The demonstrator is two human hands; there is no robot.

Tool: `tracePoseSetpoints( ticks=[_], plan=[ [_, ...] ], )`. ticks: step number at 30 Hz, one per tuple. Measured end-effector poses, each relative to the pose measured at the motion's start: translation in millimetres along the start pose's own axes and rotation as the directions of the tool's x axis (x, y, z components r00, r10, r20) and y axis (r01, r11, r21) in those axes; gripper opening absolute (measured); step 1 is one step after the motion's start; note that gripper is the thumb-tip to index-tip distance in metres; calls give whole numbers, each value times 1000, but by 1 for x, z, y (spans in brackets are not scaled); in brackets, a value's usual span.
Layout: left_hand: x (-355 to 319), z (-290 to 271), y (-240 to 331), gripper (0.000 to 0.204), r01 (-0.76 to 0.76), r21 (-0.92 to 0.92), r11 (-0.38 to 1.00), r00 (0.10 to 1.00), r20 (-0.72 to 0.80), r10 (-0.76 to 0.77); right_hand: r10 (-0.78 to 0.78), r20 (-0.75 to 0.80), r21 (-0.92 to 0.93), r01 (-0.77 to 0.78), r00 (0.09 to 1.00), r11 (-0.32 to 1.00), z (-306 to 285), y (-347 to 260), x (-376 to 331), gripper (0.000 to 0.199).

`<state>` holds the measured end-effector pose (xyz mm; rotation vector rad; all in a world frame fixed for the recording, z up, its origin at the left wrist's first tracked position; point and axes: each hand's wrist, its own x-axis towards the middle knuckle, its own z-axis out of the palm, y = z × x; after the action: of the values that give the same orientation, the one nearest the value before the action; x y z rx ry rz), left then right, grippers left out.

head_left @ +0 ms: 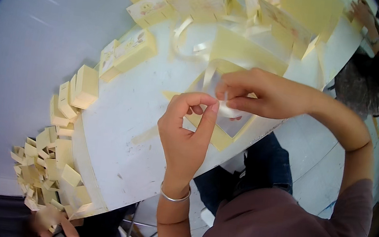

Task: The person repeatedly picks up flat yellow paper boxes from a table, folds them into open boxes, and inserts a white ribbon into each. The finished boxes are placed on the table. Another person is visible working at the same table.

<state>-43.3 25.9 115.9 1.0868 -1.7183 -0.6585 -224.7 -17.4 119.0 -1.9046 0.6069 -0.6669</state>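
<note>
Both my hands come together over a pale yellow card piece (218, 142) with a clear window-like middle. Thumb and index finger of my left hand (187, 127) pinch at a white ribbon (229, 111), whose loop shows between the two hands. My right hand (263, 93) has its fingers closed on the same ribbon from the right, just above the card piece. A strip of ribbon also rises from behind the fingers. The exact grip at the fingertips is blurred.
Yellow boxes with printed pictures (134, 50) line the table's far edge, with large card panels (250, 50) beyond my hands. A loose ribbon (178, 34) lies left of them. Small boxes (47, 162) heap at lower left, near another person's hand (70, 232). Another person's hand (363, 14) shows upper right.
</note>
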Motion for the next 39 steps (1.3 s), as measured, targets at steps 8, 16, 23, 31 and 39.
tracePoseSetpoints(
  ticks=[8,16,23,31,39],
  plan=[
    [12,-18,-9,30,227,43,973,972,51,-229,-40,-6,118,41,999,992,-8,17,8,11],
    [-2,9,-8,43,35,198,980,919,-391,47,-81,15,-400,80,997,913,0,34,21,9],
    [-90,7,-81,26,300,341,891,954,-111,-279,204,349,-756,147,915,638,29,73,21,14],
    [-101,6,-85,27,177,482,858,951,140,-275,297,453,-684,114,841,721,8,58,25,11],
    [-93,9,-79,26,202,492,847,951,107,-289,214,466,-597,127,858,792,0,56,26,7]
  ],
)
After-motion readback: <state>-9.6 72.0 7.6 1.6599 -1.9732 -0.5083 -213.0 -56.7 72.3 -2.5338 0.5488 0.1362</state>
